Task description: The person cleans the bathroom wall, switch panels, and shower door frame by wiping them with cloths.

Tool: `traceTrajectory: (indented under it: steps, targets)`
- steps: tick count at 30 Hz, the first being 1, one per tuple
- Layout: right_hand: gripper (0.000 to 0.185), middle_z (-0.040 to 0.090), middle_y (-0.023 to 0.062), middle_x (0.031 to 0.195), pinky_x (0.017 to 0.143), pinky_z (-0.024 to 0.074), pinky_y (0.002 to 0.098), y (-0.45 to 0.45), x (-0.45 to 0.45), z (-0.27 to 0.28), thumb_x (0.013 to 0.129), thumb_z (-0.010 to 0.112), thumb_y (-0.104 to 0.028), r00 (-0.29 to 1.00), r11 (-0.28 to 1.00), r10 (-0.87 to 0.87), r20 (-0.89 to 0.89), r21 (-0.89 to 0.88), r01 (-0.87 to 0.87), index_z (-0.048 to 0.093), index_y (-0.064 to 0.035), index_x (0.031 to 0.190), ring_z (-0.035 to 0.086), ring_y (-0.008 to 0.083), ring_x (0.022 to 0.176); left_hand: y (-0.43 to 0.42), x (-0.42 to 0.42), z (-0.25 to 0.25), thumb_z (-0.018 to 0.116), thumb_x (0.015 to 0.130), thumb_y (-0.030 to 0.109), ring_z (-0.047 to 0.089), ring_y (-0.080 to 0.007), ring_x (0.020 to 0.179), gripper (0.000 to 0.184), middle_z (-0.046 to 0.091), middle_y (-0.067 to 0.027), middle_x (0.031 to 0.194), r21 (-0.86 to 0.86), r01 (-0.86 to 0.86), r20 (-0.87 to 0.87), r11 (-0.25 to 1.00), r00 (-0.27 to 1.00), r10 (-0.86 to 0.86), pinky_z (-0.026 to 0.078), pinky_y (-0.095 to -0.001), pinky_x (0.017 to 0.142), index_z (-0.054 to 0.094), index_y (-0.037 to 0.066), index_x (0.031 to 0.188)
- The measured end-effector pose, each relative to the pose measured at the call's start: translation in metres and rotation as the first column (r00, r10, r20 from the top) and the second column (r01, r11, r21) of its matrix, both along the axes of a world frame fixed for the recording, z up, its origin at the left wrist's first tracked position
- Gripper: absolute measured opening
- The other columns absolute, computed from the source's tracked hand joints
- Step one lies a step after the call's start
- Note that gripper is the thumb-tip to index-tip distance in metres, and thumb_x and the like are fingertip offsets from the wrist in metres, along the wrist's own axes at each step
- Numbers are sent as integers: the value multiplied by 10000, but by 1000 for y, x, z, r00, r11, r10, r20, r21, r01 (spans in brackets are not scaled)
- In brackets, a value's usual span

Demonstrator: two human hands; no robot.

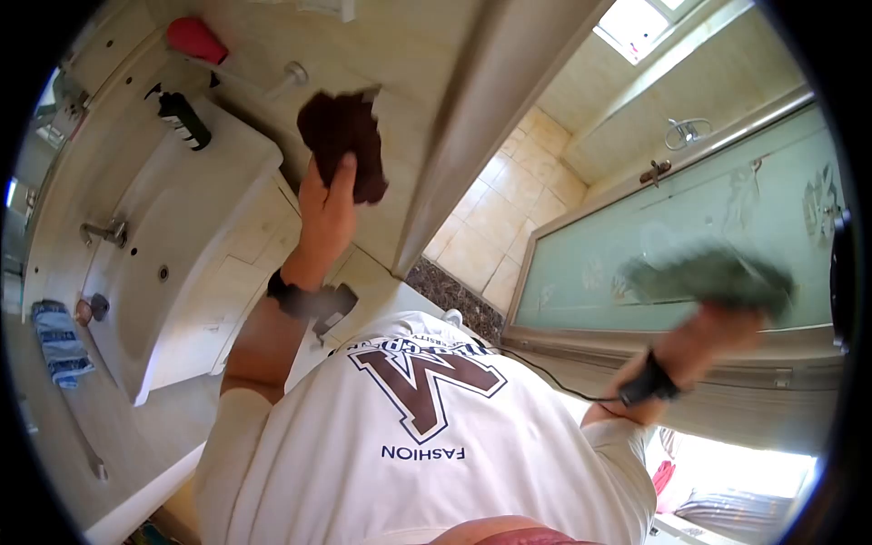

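My left hand [329, 213] is closed around a dark brown cloth [338, 132], its thumb pressed on the near face. The cloth is held up in front of the beige tiled wall, beyond the corner of the washbasin. Over on the right, my right hand [722, 331] is smeared by motion. It grips a grey-green cloth [708, 277], also blurred, in front of the frosted glass door [618, 245]. Whether this cloth touches the glass I cannot tell. Dark bands circle both wrists.
To the left is a white washbasin [195, 213] with a tap [104, 232], a dark pump bottle [184, 120] and a folded blue cloth [62, 343]. A red object [196, 39] sits farther back. A door frame [490, 118] stands between basin and shower. A thin cable [554, 377] runs to my right wristband.
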State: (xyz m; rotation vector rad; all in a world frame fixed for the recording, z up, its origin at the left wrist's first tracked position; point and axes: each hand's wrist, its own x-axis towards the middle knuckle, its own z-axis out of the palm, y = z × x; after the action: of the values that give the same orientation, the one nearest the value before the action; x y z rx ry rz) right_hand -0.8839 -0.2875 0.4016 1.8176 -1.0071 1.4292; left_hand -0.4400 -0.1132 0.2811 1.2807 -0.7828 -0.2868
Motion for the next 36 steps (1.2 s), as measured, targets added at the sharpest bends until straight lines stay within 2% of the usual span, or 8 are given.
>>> traceTrajectory:
  steps: [4,6,9,14,22,27,32,36]
  targets:
    - [236,625,71,893,677,510,325,86,-105,46,864,620,-267,496,831,549,672,-500,-243,617,-40,930,619,205,777,-51,-28,40,588,921,328,598,-260,941,423,629,-130,1049,-205,151,327,967,942,-78,460,-413,874,563,-9,1176]
    - [221,615,61,880,672,506,321,116,-124,53,849,627,-257,461,759,616,639,-638,-129,614,-45,909,613,197,767,-93,-33,54,574,887,462,526,-382,1090,550,584,-198,1129,-355,68,791,932,554,261,362,-526,974,564,1,1186]
    - [199,598,47,859,665,500,317,140,-128,60,826,636,-243,459,641,678,574,-768,12,609,-52,879,603,186,752,-129,-45,108,601,845,453,262,-523,1305,602,402,-216,1353,-534,-90,743,840,425,518,284,-625,991,514,24,1259]
    - [167,571,22,824,654,489,308,123,-82,90,788,652,-218,492,377,760,425,-905,199,602,-64,827,587,166,727,-161,-18,178,571,855,387,284,-469,1345,640,292,-261,1479,-736,-138,659,662,77,748,281,-554,1047,445,29,1370]
    - [521,497,90,1342,1077,345,384,1,52,61,921,541,-387,337,651,721,605,-425,-629,472,-33,1296,492,217,1203,-132,-35,71,666,714,366,353,-509,1265,502,453,-192,1319,-458,-200,809,866,309,500,319,-647,981,578,98,1130]
    - [479,441,122,1399,1091,332,405,-17,225,-5,967,494,-326,-116,291,510,852,-297,-909,433,-60,1361,431,273,1274,-126,-14,-35,667,686,327,333,-490,1305,395,453,-261,1328,-328,-165,825,930,430,367,226,-607,1073,621,87,997]
    - [617,416,117,1333,1046,328,348,-4,335,-13,853,671,-80,224,215,870,439,70,-974,350,29,1369,420,218,1187,-122,10,-12,611,760,267,267,-490,1344,430,368,-314,1389,-292,-100,787,951,541,298,144,-577,1112,600,-36,1065]
    - [603,533,109,1224,908,462,310,-25,326,56,840,722,-199,404,349,780,478,204,-915,435,40,1313,531,187,1057,-127,27,120,631,756,274,250,-459,1356,531,350,-279,1409,-450,-100,748,887,501,436,159,-583,1097,560,28,1221]
